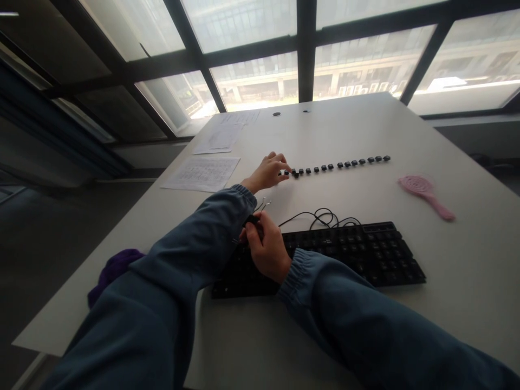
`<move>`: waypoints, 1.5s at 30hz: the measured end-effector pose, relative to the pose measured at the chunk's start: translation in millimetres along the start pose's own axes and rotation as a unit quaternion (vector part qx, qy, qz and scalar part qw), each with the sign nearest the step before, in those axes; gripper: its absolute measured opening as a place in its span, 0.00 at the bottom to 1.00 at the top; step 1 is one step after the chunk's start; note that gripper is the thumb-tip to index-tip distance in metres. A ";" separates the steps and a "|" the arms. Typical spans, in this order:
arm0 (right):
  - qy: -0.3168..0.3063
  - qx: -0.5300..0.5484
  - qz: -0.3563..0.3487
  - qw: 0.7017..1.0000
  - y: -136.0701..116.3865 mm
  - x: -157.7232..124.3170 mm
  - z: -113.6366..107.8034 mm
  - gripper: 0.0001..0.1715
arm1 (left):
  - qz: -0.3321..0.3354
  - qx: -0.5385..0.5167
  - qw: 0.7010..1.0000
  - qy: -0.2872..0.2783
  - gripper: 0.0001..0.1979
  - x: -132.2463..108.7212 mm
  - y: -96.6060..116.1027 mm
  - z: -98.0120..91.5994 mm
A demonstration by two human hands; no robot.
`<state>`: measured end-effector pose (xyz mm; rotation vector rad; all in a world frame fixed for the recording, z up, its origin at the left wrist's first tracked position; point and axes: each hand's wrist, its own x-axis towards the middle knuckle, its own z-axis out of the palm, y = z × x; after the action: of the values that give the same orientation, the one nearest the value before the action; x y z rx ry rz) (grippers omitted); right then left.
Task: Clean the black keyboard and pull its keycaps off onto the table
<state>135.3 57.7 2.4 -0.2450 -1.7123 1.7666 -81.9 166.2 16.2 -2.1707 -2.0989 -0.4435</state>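
My left hand (271,170) reaches over the table to the left end of a row of small black keycaps (324,168). Its thumb and index finger are bent around a keycap there; whether it is gripped or only touched is hard to tell. Nearer to me, my right hand (266,246) is closed on a small tool with a black handle (252,219) and thin wire prongs, above the left part of a black keyboard (345,249). My left forearm crosses over the keyboard's left side and hides some of its keys.
A black cable (325,216) lies coiled behind the keyboard. On the right is a pink hairbrush (422,189). Printed sheets (203,172) lie at the left, a purple cloth (116,271) at the left edge. Windows stand behind the table (345,127).
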 end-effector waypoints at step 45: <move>-0.010 -0.026 0.003 1.000 0.9 0.2 -1.0 0.06 | -0.189 -0.132 0.973 -0.025 0.13 9.9 14.2 -6.6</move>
<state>135.4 58.7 1.5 -0.2558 -1.7743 1.7355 -68.7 173.2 27.1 -1.9107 -2.6261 -0.7435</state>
